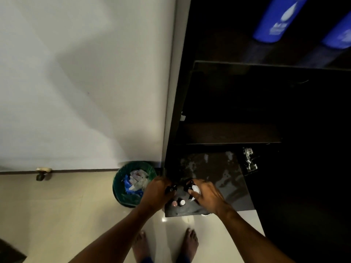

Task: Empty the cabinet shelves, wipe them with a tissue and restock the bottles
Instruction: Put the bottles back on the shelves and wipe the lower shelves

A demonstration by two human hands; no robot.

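I look down into a dark cabinet. On its lowest shelf point(218, 171), my left hand point(155, 192) curls round a small dark bottle point(171, 188). My right hand point(207, 194) grips a dark-capped bottle point(189, 185) together with something white point(195, 189); what the white thing is I cannot tell. Two small bottles with pale caps point(178, 203) stand between my hands near the shelf's front edge. Two blue bottles point(277, 19) stand on a higher shelf at the top right.
A green bin point(131, 183) holding white and blue wrappers stands on the floor left of the cabinet, against the white wall. The middle shelf point(228, 132) is dark and bare. A metal hinge point(249, 159) sits at the right. My bare feet point(165, 245) stand on the pale tile floor.
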